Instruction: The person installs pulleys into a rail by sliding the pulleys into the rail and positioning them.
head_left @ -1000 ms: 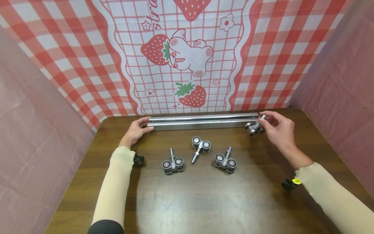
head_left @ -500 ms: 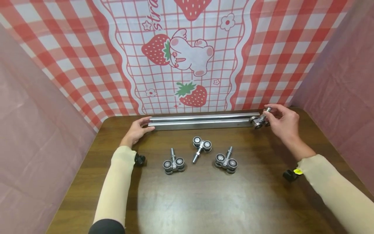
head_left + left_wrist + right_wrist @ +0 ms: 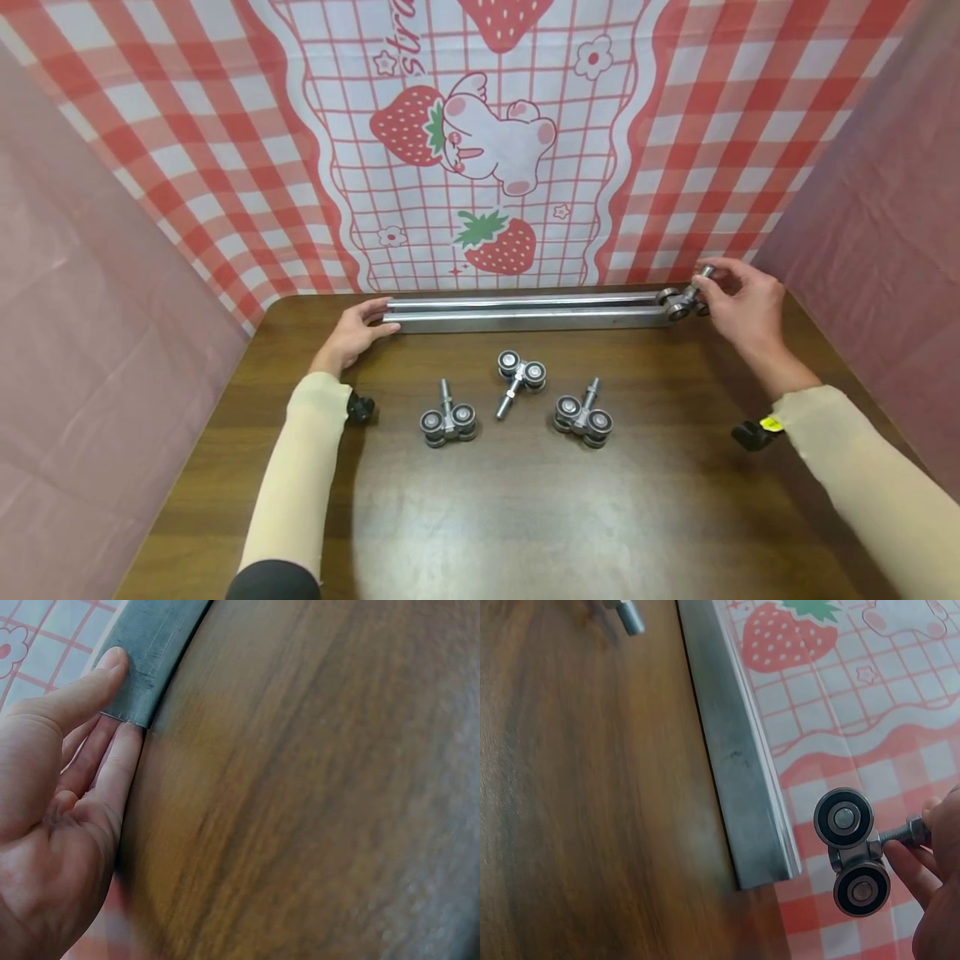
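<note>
A long steel channel track with a slot along its top lies at the table's back edge. My left hand grips its left end; in the left wrist view the thumb presses its front face while the other fingers reach the end and far side. My right hand pinches the threaded bolt of a four-wheel roller trolley between thumb and fingers. The trolley is tilted, bolt up to the right, by the track's right end. In the right wrist view a gap shows between its wheels and the track.
Three more roller trolleys lie on the wooden table: a left one, a middle one with its bolt toward me, and a right one. A checked strawberry cloth hangs right behind the track. Pink curtains flank both sides.
My right hand has carried the trolley rightward and slightly away from me, from in front of the track's right end to beside it. The left hand stays on the left end.
</note>
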`<action>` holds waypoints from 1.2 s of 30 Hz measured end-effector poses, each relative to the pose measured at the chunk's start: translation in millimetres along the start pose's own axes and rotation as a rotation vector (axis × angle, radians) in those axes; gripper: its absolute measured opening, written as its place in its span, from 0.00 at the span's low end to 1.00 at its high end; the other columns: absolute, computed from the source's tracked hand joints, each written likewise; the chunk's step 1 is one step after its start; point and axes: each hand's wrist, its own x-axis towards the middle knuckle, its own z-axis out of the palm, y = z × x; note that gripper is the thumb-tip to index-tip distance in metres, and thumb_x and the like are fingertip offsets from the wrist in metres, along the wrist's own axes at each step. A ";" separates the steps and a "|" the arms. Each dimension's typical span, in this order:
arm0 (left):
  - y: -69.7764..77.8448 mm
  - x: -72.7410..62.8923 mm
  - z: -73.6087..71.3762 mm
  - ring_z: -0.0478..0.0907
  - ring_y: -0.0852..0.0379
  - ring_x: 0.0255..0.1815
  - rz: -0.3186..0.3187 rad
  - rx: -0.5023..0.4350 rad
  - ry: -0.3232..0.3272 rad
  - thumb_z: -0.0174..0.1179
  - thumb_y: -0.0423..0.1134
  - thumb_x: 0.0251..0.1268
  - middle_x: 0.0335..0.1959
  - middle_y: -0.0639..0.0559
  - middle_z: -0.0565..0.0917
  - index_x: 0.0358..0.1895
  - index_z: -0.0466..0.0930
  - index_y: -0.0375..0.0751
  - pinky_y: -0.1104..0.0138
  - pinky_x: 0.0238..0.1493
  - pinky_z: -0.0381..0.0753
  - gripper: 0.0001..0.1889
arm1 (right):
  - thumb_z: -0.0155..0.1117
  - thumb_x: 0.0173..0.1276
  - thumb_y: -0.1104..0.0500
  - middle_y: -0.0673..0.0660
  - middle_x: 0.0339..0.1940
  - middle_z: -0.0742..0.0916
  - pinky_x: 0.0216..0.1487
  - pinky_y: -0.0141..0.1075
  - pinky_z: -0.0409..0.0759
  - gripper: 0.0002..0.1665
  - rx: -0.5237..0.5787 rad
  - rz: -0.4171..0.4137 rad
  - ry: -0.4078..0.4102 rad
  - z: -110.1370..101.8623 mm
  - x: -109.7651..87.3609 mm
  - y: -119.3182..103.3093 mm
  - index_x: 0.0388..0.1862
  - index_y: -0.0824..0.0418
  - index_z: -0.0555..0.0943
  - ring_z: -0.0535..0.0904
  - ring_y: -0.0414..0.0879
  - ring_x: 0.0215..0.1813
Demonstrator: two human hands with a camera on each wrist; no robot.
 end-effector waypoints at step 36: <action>-0.8 2.6 -0.3 0.64 0.36 0.92 -0.015 -0.019 0.002 0.67 0.31 0.82 0.88 0.31 0.69 0.88 0.65 0.35 0.46 0.92 0.68 0.37 | 0.74 0.79 0.62 0.12 0.26 0.72 0.37 0.12 0.65 0.15 -0.135 0.125 0.021 -0.5 21.7 50.6 0.59 0.69 0.92 0.69 0.10 0.29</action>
